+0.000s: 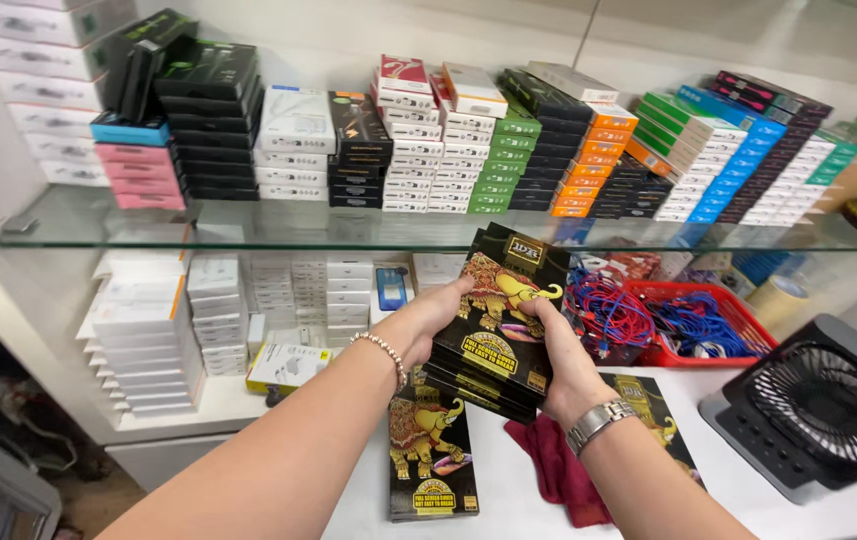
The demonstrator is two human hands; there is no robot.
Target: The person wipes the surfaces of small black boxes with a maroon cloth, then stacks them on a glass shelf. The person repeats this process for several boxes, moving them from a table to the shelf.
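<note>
Both hands, left hand point(433, 315) and right hand point(560, 355), grip pinching a stack of black packets point(493, 315) above the desk point(518, 500), perhaps a dozen.

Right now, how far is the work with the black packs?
Done: rows of boxes already fill the glass shelf. In hand: the left hand and right hand hold a stack of black packs just below that shelf. Left: two more packs lie on the white counter, one partly under the right arm.
</note>
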